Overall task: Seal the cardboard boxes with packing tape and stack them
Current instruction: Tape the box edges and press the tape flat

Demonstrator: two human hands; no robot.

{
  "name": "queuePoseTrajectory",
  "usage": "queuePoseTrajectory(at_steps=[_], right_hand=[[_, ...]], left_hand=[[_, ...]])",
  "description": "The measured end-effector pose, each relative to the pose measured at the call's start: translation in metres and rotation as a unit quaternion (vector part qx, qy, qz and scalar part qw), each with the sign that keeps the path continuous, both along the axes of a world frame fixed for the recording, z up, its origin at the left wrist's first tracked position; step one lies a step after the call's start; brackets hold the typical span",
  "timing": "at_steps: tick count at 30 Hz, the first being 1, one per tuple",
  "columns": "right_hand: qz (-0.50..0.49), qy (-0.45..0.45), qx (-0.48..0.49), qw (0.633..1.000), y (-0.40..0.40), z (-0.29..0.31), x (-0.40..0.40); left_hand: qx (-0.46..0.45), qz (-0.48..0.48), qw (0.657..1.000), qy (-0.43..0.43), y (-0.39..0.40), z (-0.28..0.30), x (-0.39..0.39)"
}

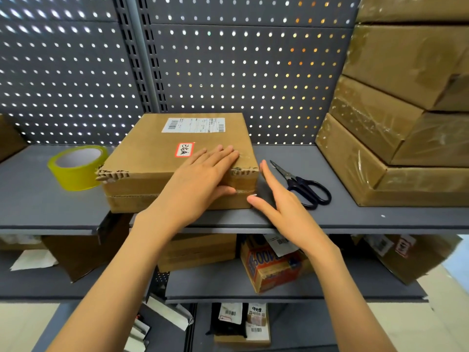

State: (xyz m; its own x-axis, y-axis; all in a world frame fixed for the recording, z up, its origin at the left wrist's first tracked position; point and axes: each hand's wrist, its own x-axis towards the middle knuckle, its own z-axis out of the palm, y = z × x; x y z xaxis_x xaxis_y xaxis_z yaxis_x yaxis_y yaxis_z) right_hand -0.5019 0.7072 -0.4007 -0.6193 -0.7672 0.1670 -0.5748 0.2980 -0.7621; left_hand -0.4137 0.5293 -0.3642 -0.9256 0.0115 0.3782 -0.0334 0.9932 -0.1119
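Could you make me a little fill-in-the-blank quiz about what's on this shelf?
1. The left hand lies flat on the ____.
2. The scissors lie on the box's ____ side.
3. The tape roll is ____ in colour.
4. The right hand holds ____.

Missing words: box; right; yellow; nothing

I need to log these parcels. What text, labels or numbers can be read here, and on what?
White shipping label on the cardboard box: barcodes and print, too small to read.
Red-bordered sticker on the same box: handwritten characters, not legible.
Orange carton on the lower shelf: large digits, seemingly "000", partly hidden.
Barcode tags on the bottom-shelf packages: too blurred to read.
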Motion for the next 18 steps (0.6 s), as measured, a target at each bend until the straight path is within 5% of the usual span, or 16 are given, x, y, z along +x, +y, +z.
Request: queuePoseTrajectory(at_steps=[4, 18], right_hand=[[0.008, -0.05, -0.04, 0.998, -0.005, 0.011, 0.003], [0.028, -0.018, -0.042, 0.999, -0.001, 0.001, -0.017]], left_hand=[[0.045, 0.035, 0.997, 0.059, 0.003, -0.001, 0.004], [-0.032, 0.035, 0.994, 0.094, -0.003, -0.01, 0.002]])
